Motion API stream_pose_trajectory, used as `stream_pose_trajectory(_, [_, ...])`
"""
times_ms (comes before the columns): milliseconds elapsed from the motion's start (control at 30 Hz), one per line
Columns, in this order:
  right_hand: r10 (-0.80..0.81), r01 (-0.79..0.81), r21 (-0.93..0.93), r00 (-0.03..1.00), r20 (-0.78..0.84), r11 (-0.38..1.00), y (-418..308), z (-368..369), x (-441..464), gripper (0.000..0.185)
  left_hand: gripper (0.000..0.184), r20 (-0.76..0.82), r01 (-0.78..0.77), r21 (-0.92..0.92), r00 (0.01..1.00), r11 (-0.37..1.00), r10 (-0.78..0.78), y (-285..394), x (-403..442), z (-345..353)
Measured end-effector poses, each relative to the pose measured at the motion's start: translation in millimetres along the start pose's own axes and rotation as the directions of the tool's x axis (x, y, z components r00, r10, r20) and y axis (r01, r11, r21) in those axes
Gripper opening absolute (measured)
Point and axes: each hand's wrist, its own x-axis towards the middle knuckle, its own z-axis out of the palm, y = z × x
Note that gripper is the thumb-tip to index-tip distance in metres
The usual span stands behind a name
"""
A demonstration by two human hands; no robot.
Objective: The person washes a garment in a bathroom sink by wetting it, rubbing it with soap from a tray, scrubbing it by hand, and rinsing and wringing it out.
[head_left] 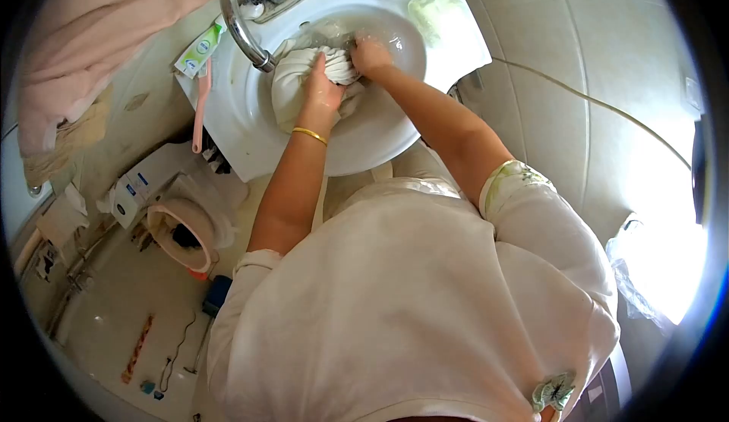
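A wet white cloth (pixel 292 80) lies bunched and pleated in the left half of the white sink (pixel 349 156), below the chrome faucet (pixel 247 35). My left hand (pixel 324 92), with a gold bracelet at the wrist, is closed on its upper folds, thumb up. At the cloth's right edge, my right hand (pixel 372 55) is curled in over the water, its fingers closed around a fold. Those fingertips are partly hidden. Water (pixel 364 23) with some bubbles shows in the back of the basin.
A green and white box (pixel 200 50) and a pink-handled tool (pixel 202 111) lie on the counter's left side. Pale green plastic (pixel 437 12) sits at the right. Pink fabric (pixel 114 35) hangs at upper left. A pink-rimmed container (pixel 182 259) stands lower left.
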Motion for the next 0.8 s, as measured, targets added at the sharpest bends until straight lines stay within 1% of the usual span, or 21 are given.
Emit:
stream_pose_trajectory(33, [0.079,-0.086,0.213,0.996,0.044,0.973,-2.8,-0.5,0.9,0.033,0.044,-0.027,0.048,-0.014,0.998,0.999,-0.048,5.5,-9.6,5.9])
stream_pose_trajectory(100, [0.200,-0.263,0.583,0.965,0.171,0.769,-30.2,-30.3,-14.2,0.032,0.047,-0.035,0.138,-0.057,0.990,0.989,-0.140,18.3,-30.2,23.6])
stream_pose_trajectory(133, [0.076,-0.077,0.405,0.997,0.019,0.911,-27.9,-8.1,-20.0,0.033,0.050,-0.013,0.179,-0.086,0.983,0.980,-0.181,24.9,-37.9,30.9])
stream_pose_trajectory(167, [-0.163,0.238,0.275,0.949,-0.269,0.932,-36.5,-1.2,-47.4,0.033,0.054,0.011,0.220,-0.116,0.975,0.969,-0.220,30.2,-41.6,33.0])
stream_pose_trajectory(200, [-0.262,0.320,0.115,0.898,-0.353,0.940,-57.3,-13.5,-84.5,0.032,0.054,0.553,0.287,-0.086,0.811,0.954,-0.193,26.6,-29.3,7.6])
stream_pose_trajectory(233, [-0.367,0.382,-0.050,0.831,-0.418,0.923,-73.3,-27.6,-108.3,0.031,0.051,0.629,0.434,-0.425,0.773,0.794,-0.086,12.1,-23.6,1.8])
stream_pose_trajectory(267, [-0.340,0.359,-0.017,0.867,-0.366,0.933,-70.4,-26.1,-100.9,0.031,0.048,0.693,0.595,-0.636,0.721,0.491,0.024,-2.3,-18.0,-3.7])
stream_pose_trajectory(300, [-0.315,0.337,0.017,0.896,-0.312,0.942,-64.8,-22.7,-82.5,0.030,0.045,0.475,0.495,-0.656,0.857,0.570,-0.199,7.0,-21.8,4.2])
stream_pose_trajectory(333, [-0.293,0.315,0.049,0.920,-0.259,0.948,-61.1,-21.9,-62.8,0.030,0.043,0.201,0.434,-0.603,0.895,0.669,-0.399,16.6,-26.0,12.5])
stream_pose_trajectory(367, [-0.063,0.078,0.137,0.992,-0.110,0.987,-68.9,-41.1,-46.6,0.028,0.041,-0.058,0.109,0.067,0.993,0.992,-0.105,15.5,-40.3,37.3])
stream_pose_trajectory(433, [0.157,-0.083,0.388,0.974,-0.162,0.918,-58.7,-27.2,-13.3,0.026,0.036,-0.081,0.072,0.029,0.994,0.997,-0.069,14.3,-43.1,37.3])
stream_pose_trajectory(500, [0.058,0.090,0.437,0.948,-0.312,0.895,-73.5,-35.5,-45.4,0.026,0.034,-0.126,0.068,-0.013,0.990,0.998,-0.069,24.7,-39.3,42.1])
stream_pose_trajectory(533, [-0.159,0.329,0.318,0.873,-0.460,0.889,-75.2,-30.7,-65.5,0.028,0.029,0.132,0.198,-0.346,0.978,0.917,-0.161,23.9,-33.0,25.4])
stream_pose_trajectory(567, [-0.292,0.387,0.195,0.875,-0.387,0.901,-81.8,-31.7,-90.5,0.025,0.026,0.381,0.429,-0.550,0.893,0.717,-0.242,23.2,-26.7,8.7])
stream_pose_trajectory(600, [-0.412,0.490,0.086,0.805,-0.427,0.867,-89.3,-40.2,-109.3,0.022,0.025,0.241,0.243,-0.307,0.955,0.920,-0.172,29.1,-56.4,31.3])
stream_pose_trajectory(633, [-0.529,0.582,-0.028,0.717,-0.453,0.813,-92.7,-48.0,-117.8,0.019,0.026,0.133,0.051,-0.002,0.990,0.999,-0.050,32.5,-71.6,44.3])
stream_pose_trajectory(667, [-0.417,0.474,0.063,0.824,-0.384,0.878,-83.9,-41.4,-102.5,0.019,0.025,0.408,-0.005,-0.007,0.913,1.000,0.007,19.1,-36.1,15.1])
stream_pose_trajectory(700, [-0.294,0.348,0.146,0.908,-0.299,0.926,-72.2,-32.0,-77.3,0.020,0.025,0.648,-0.058,-0.022,0.760,0.998,0.059,6.5,-3.1,-14.4])
stream_pose_trajectory(733, [-0.277,0.350,0.148,0.888,-0.366,0.925,-64.9,-28.4,-54.3,0.026,0.025,0.123,-0.053,-0.015,0.991,0.998,0.055,9.3,-34.8,27.3])
stream_pose_trajectory(767, [-0.164,0.230,0.186,0.935,-0.314,0.955,-63.6,-35.1,-39.7,0.030,0.031,-0.048,0.059,-0.065,0.997,0.996,-0.063,17.4,-62.6,57.9])
stream_pose_trajectory(800, [-0.048,0.095,0.233,0.979,-0.197,0.968,-60.7,-46.4,-25.0,0.034,0.035,0.032,0.063,-0.076,0.998,0.995,-0.060,14.4,-47.6,44.7])
